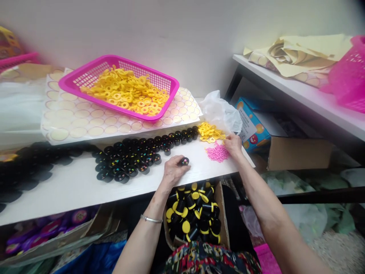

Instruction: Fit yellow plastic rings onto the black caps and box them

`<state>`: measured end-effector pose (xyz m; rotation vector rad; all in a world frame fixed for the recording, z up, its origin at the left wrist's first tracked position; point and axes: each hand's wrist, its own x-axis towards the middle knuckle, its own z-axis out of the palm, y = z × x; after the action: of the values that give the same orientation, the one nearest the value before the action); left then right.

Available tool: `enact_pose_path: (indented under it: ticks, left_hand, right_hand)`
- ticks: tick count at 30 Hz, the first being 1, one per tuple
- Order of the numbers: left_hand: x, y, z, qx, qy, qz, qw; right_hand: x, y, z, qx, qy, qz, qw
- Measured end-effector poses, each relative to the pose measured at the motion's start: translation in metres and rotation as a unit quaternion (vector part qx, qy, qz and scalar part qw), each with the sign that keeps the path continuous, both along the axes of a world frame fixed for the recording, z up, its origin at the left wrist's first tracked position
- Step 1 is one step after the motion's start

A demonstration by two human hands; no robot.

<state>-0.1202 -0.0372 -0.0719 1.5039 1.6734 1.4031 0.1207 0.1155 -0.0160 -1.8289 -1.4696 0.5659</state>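
My left hand is closed around a small black cup, its open top facing up and a bit of pink showing inside. To the right, my right hand has its fingers pinched together at the edge of a pile of yellow rings; whatever is between the fingertips is hidden. A heap of small pink pieces lies just beside that hand. Left of my left hand, many open black cups stand close together on the white table, with small coloured bits inside them.
A pink basket of yellow ring pieces rests on a printed sheet at the back. Below the table edge, a cardboard box holds black containers with yellow lids. A clear plastic bag and a blue box are at right.
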Motion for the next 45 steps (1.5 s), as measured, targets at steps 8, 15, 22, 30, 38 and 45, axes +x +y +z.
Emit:
enact_pose_path:
  ticks: [8, 15, 22, 30, 38, 45]
  left_hand:
    - [0.004, -0.014, 0.02, 0.046, -0.099, 0.071, 0.991]
    - [0.038, -0.06, 0.055, -0.051, -0.416, 0.07, 0.905]
    - [0.025, -0.056, 0.067, -0.107, -0.434, 0.053, 0.893]
    - [0.012, -0.036, 0.074, -0.09, -0.36, 0.034, 0.928]
    - [0.0, -0.018, 0.047, -0.114, -0.354, 0.123, 0.92]
    - [0.007, -0.007, 0.043, -0.118, -0.292, 0.082, 0.945]
  right_hand:
    - [-0.031, -0.056, 0.023, -0.091, 0.412, 0.045, 0.906]
    - [-0.089, -0.152, 0.03, -0.218, 0.499, 0.219, 0.81]
    - [-0.087, -0.157, 0.023, 0.007, 0.226, 0.38, 0.897]
    - [-0.088, -0.137, 0.024, 0.124, 0.009, 0.438, 0.89]
    - [-0.1, -0.119, 0.009, 0.095, -0.124, 0.418, 0.895]
    - [-0.105, -0.12, 0.013, 0.053, -0.176, 0.411, 0.893]
